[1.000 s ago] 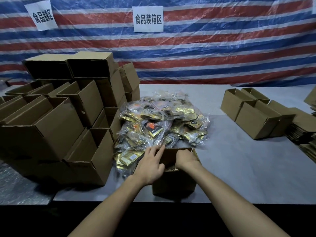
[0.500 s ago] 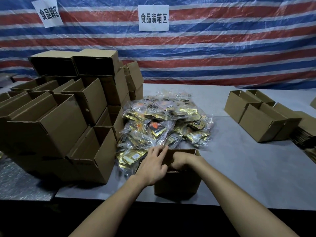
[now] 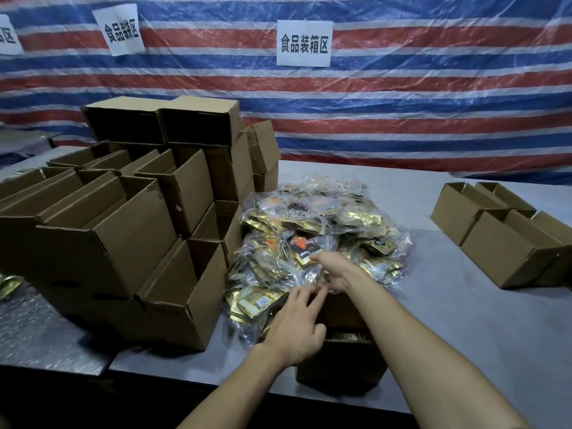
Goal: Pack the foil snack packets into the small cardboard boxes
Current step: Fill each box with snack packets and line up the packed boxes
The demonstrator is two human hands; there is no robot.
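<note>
Left hand (image 3: 297, 331), fingers spread loose, and right hand (image 3: 335, 270), grip unclear, meet at the foil packets (image 3: 312, 221) piled behind a cardboard box (image 3: 340, 365).

The box (image 3: 340, 363) nearest the person is mostly covered by the left hand (image 3: 297, 332) and the right forearm (image 3: 402, 329). Of its inside only a gold glint shows, too little to tell how many packets lie there. The left fingertips (image 3: 312, 294) are blurred. The right hand (image 3: 334, 270) has its fingers sunk into the pile (image 3: 325, 224), and crinkled film hides whether they grip anything. Print on the packets is too small to read. The leftmost sign (image 3: 7, 35) is cut by the frame's edge, as are the right boxes (image 3: 510, 243), a gold packet (image 3: 7, 286) at far left and each forearm at the bottom.
</note>
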